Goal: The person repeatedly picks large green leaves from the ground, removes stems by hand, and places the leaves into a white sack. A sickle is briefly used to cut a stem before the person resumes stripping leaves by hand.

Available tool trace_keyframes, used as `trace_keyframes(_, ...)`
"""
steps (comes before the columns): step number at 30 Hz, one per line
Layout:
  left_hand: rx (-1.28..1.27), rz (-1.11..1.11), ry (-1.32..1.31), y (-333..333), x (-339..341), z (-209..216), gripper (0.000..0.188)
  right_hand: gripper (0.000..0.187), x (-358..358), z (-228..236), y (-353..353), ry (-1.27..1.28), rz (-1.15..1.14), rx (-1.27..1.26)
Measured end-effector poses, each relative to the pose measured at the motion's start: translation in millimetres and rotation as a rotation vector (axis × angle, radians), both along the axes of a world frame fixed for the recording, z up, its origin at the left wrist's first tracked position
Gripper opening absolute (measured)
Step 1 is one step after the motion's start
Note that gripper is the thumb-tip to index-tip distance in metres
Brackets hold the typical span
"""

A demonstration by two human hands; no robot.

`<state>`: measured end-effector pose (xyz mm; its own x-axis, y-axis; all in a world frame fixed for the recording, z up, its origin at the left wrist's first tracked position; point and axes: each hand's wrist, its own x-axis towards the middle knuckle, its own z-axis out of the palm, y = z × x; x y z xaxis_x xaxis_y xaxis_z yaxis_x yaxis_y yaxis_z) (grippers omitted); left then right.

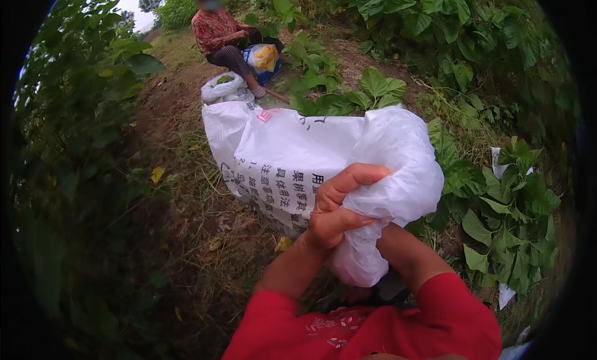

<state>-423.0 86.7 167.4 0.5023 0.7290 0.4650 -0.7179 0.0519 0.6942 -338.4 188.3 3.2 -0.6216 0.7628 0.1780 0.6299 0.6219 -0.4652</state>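
A large white woven sack (292, 139) with dark print hangs in front of me, its side stretched out toward the far left. Thin translucent plastic (398, 167), which looks like a liner, bulges and bunches at its near right end. My left hand (339, 204) is closed on a fold of this plastic, fingers and thumb wrapped around it. The loose lower part of the plastic droops below my grip. My right forearm (410, 254) reaches up behind the plastic, which covers my right hand, so its fingers are hidden.
Another person (221, 33) sits low at the back beside a blue-and-yellow bag (262, 60) and a white sack (224, 89) with greenery inside. Cut leafy stems (348, 98) lie beyond my sack. A leafy pile (513, 217) lies on white sheeting at right. Dense bushes (68, 142) stand left.
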Motion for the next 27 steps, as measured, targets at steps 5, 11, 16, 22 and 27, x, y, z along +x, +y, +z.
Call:
trace_keyframes(5, -0.268, 0.906, 0.001, 61.3, -115.7, -45.4, 0.049, 0.044, 38.7, 36.1, -38.2, 0.108, 0.173, -0.22)
trace_keyframes(11, -0.633, 1.219, 0.835, 84.8, -261.4, -202.8, 0.042, 0.044, 97.7, -5.2, -36.8, 0.022, -0.091, -0.181)
trace_keyframes(16, -0.449, 1.091, 0.949, 67.1, -271.8, -194.4, 0.06, 0.046, 82.9, -3.8, -48.6, -0.018, -0.171, -0.188)
trace_keyframes(22, -0.159, 1.394, 1.286, 57.2, -222.6, -132.6, 0.068, 0.045, 116.4, 26.9, -78.8, 0.257, -0.218, -0.142)
trace_keyframes(27, 0.162, 1.456, 1.109, 36.8, -183.4, -115.5, 0.052, 0.046, 201.7, 41.6, -136.3, 0.28, -0.459, -0.18)
